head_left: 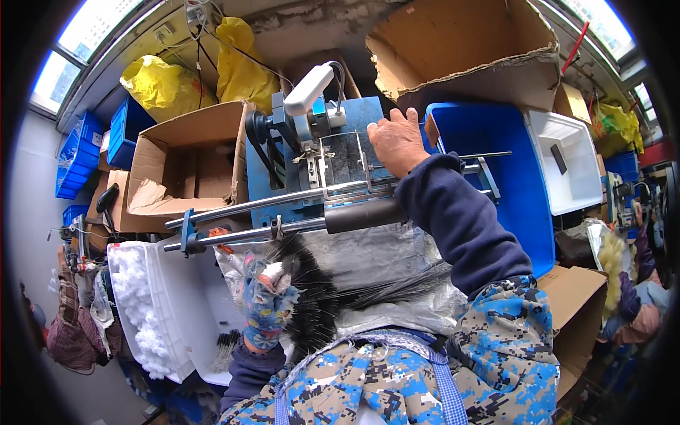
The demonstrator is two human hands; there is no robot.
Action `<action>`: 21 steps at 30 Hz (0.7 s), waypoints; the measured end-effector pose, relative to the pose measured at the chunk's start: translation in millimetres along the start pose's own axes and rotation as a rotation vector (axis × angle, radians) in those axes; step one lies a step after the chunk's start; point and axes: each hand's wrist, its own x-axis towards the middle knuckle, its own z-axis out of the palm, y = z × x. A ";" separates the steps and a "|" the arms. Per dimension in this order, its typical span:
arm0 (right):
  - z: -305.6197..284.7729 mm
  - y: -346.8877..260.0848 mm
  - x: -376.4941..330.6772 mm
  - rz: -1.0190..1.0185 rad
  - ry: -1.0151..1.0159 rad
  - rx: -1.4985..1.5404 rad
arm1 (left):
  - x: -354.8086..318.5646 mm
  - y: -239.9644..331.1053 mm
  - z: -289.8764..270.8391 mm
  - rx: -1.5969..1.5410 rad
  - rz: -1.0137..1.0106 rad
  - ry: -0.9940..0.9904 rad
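Note:
My left hand (pixel 268 301), in a patterned glove with bare fingertips showing, is closed beside a spread of black bristles (pixel 312 294). What lies between its fingers is hidden. On the far side of the padded bar, my right hand (pixel 398 142) is bare and reaches over the right part of a blue bench machine (pixel 365 110), fingers bent and apart, with nothing visible in them. The machine has metal clamps (pixel 312 166), a dark pulley and belt, and two long steel rails (pixel 265 205). Long loose bristles (pixel 404 285) lie on a silvery sheet (pixel 382 251) before me.
Left of the machine stands an open cardboard box (pixel 177 131), with a white bin (pixel 202 297) of white tufts (pixel 138 304) nearer me. A large blue bin (pixel 524 205) and a white tray (pixel 567 163) stand right. Another person's arm (pixel 644 248) shows far right.

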 end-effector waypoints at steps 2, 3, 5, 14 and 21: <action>-17.3 -2.0 -14.5 -0.090 0.085 -0.029 | -9.5 -6.2 -12.9 -0.025 -0.013 0.135; -29.9 -4.8 -31.5 -0.123 0.129 0.007 | -17.2 -16.4 -21.6 -0.149 -0.057 0.240; -53.8 -4.2 -74.9 -0.233 0.137 0.185 | -16.2 -8.5 -26.9 -0.166 0.023 0.335; -49.3 -110.4 -121.4 -0.443 0.147 1.785 | 7.4 58.4 32.7 -0.099 0.223 -0.148; -68.2 -32.8 -51.0 -0.223 0.430 1.159 | -3.3 -86.0 -10.5 0.588 0.095 -0.078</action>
